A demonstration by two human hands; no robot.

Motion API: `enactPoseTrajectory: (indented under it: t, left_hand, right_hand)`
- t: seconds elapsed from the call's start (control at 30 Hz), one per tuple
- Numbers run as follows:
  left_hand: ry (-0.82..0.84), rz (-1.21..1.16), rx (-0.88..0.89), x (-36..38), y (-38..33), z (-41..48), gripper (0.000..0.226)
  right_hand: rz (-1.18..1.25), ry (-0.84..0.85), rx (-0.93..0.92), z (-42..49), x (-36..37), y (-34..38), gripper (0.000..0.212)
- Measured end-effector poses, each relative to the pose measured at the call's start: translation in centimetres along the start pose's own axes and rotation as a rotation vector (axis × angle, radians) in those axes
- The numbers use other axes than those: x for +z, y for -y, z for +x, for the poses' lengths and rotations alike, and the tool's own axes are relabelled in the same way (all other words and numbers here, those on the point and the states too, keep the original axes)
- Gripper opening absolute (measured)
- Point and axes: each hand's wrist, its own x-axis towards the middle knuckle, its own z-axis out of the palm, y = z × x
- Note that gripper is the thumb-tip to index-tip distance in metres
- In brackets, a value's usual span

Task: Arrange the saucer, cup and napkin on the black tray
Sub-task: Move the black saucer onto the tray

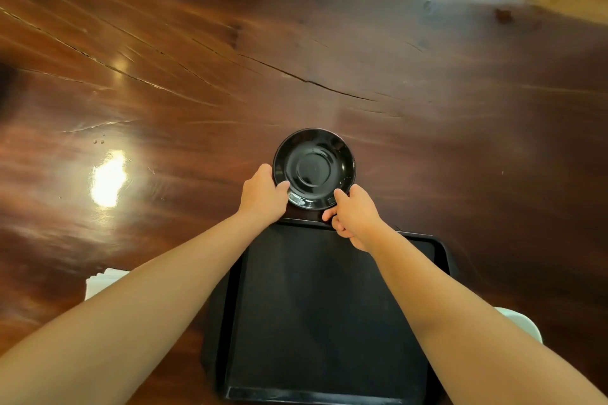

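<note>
Presently: round glossy black saucer (314, 169), well up, on polished dark wooden table (197, 59) just beyond far edge of rectangular black tray (329, 322). Left hand (261, 196), right hand (353, 219) pinch near rim, thumbs on top. Tray bare, long axis toward viewer. White napkin (98, 281), possibly folded, half hidden by left forearm. White object (523, 322) at right, perhaps cup, cut off.

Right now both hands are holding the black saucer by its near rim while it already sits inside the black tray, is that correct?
Not quite. The head view shows the left hand and right hand holding the black saucer by its near rim, but it is beyond the far edge of the black tray, over the wooden table, not inside the tray.
</note>
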Motion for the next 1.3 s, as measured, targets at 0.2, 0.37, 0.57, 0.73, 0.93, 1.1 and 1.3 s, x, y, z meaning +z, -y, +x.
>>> enactPoseTrajectory:
  t: [0.2,0.37,0.57,0.73,0.93,1.1,1.3]
  left_hand:
    - [0.005,-0.054,-0.013,0.1,-0.1,-1.6,0.013]
    - [-0.012,-0.082,-0.009,-0.6,0.2,-3.8,0.013]
    - [-0.013,-0.084,-0.031,-1.5,0.7,-7.2,0.009]
    - [-0.018,-0.078,-0.033,-2.0,1.3,-10.3,0.011]
    - [-0.045,-0.088,-0.035,-1.7,2.8,-13.8,0.007]
    - [-0.061,-0.133,-0.067,-1.1,4.3,-16.7,0.011]
    - [-0.084,-0.152,-0.080,-0.7,5.9,-19.5,0.012]
  right_hand:
    - [0.003,-0.019,-0.018,-1.3,-0.3,-0.6,0.008]
    - [0.016,-0.004,-0.030,-3.4,-0.2,-1.2,0.007]
    - [-0.003,0.028,-0.065,-6.5,-0.1,-2.1,0.017]
    - [-0.023,0.037,-0.086,-9.1,-0.2,-3.4,0.020]
    - [-0.050,0.054,-0.100,-11.8,-0.4,-5.4,0.016]
    - [-0.098,0.081,-0.125,-13.3,-0.5,-7.1,0.014]
    - [-0.124,0.116,-0.148,-15.0,-0.2,-9.3,0.022]
